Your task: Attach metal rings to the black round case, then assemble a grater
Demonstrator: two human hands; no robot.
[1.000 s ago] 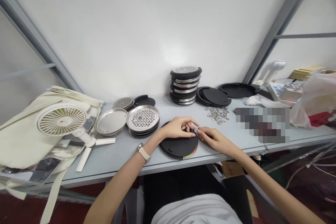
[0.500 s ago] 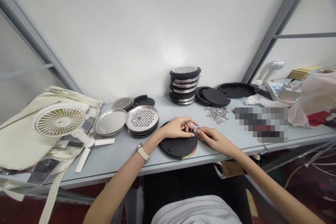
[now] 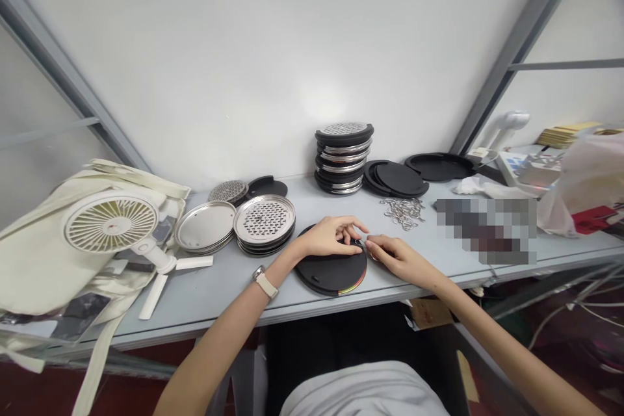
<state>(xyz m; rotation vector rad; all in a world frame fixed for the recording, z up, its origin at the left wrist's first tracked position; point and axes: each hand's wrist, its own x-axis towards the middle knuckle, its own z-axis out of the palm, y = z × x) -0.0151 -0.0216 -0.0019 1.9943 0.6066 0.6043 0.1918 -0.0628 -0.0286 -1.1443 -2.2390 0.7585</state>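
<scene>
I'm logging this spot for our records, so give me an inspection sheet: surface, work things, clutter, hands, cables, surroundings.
Surface: grey table, stacks standing along its back and left.
Work things: black disc lying flat near the front edge, coloured strip along its rim; metal bits piled beyond the right hand; perforated plates stacked to the left.
Clutter: white fan and cream bag at left; plastic bag at right.
Hands: left hand over the disc; right hand at its edge; grip too small to tell.
Cables: pale cord below table level, lower right; ends unclear.
Surroundings: pale wall behind, grey posts both sides.
</scene>
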